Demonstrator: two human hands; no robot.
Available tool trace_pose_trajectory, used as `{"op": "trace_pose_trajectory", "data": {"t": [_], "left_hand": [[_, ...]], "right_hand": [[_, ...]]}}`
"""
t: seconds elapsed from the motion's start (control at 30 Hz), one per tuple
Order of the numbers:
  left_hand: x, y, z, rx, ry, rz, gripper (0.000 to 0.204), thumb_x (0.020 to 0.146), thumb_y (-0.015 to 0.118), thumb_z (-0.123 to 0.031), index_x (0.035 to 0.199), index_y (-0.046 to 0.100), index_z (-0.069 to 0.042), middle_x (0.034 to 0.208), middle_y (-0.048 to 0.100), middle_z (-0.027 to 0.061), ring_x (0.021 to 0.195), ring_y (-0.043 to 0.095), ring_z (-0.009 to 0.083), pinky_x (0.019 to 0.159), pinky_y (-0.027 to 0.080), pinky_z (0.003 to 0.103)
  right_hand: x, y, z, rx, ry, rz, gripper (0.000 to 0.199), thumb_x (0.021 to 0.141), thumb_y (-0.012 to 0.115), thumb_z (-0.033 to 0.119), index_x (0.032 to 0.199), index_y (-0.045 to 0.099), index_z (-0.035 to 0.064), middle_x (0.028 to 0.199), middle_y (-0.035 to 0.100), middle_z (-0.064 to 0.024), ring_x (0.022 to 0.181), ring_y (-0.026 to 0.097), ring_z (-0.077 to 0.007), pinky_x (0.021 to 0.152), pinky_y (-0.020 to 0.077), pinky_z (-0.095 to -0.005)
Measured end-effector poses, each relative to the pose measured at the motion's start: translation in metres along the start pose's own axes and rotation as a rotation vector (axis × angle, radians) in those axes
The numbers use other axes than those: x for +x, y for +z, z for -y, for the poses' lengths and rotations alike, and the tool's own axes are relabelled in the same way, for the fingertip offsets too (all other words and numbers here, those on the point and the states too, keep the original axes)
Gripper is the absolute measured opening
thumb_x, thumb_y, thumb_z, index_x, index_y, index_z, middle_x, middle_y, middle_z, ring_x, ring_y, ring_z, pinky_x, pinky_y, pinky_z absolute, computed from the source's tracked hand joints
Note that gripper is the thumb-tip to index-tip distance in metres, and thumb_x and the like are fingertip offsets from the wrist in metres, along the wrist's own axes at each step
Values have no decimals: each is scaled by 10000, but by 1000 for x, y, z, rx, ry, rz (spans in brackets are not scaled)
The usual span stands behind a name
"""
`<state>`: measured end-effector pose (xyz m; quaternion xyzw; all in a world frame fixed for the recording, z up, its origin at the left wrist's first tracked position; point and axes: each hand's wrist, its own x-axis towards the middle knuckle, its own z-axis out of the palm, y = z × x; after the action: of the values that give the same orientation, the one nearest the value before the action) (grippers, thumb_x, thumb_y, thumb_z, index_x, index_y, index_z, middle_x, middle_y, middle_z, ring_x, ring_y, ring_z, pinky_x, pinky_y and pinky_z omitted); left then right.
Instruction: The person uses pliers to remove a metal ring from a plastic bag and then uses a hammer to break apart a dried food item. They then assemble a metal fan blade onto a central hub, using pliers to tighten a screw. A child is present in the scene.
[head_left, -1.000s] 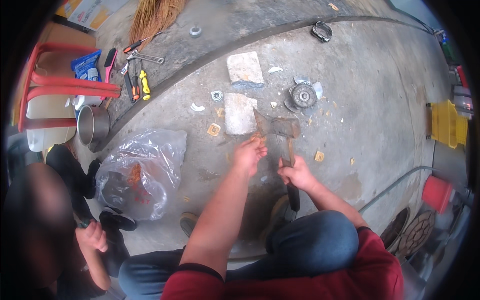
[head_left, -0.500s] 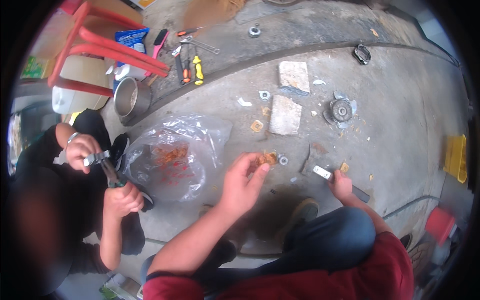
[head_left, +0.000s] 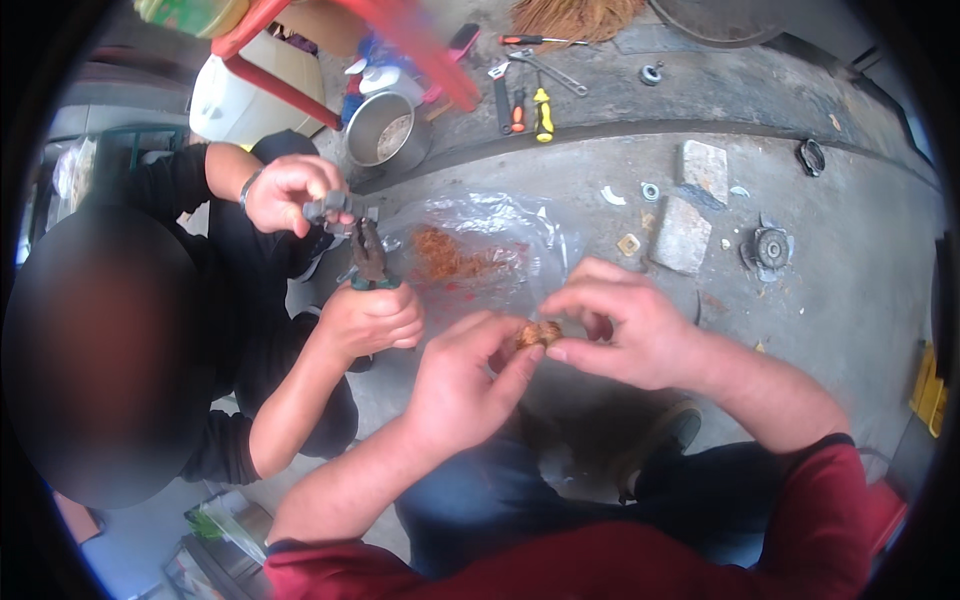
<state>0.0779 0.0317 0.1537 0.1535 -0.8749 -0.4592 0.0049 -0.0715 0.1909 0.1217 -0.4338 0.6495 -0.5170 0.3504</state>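
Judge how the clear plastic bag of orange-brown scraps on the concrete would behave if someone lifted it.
The clear plastic bag looks thin and crumpled, so probably floppy and sagging. Its small heap of scraps suggests it is light. It lies spread open, so contents may spill.

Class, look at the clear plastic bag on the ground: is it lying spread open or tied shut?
Spread open: the clear plastic bag lies flat, reddish copper-coloured scraps exposed.

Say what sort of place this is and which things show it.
Probably an informal outdoor repair spot on a concrete floor: screwdrivers lie about, a round metal part sits nearby, and a co-worker grips pliers.
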Motion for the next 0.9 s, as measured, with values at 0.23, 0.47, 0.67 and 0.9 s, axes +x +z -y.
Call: {"op": "trace_pose_trajectory", "data": {"t": [0.23, 0.47, 0.67, 0.9], "left_hand": [[-24, -13, 25, 57, 29, -19, 143, 811, 722, -30, 948, 689, -9, 746, 621, 73, 607, 618, 145, 562, 495, 260], [-28, -25, 40, 102, 77, -15, 137, 802, 729, -31, 934, 698, -10, 730, 613, 63, 567, 608, 134, 522, 491, 261], [-37, -37, 42, 66, 34, -72, 146, 810, 740, -52, 941, 699, -2, 731, 635, 75, 579, 622, 139, 541, 502, 262], [-41, -43, 52, -33, -74, -183, 153, 829, 735, -58, 962, 701, 11, 762, 660, 74, 616, 631, 118, 573, 506, 246]], "right_hand": [[11, 54, -1, 127, 125, -44, 126, 782, 717, 97, 886, 659, 56, 842, 588, -61, 676, 589, -174, 600, 475, -304], [21, 78, 0, 202, 185, -73, 84, 782, 680, -3, 842, 626, 20, 817, 564, -27, 706, 565, -112, 598, 448, -263], [33, 89, -5, 389, 175, -72, 95, 800, 649, -90, 847, 642, -8, 886, 590, -39, 755, 574, -87, 627, 456, -239], [46, 113, 0, 491, 38, -259, 99, 811, 622, -112, 862, 648, -32, 933, 599, -74, 789, 604, -114, 663, 488, -242]]}}
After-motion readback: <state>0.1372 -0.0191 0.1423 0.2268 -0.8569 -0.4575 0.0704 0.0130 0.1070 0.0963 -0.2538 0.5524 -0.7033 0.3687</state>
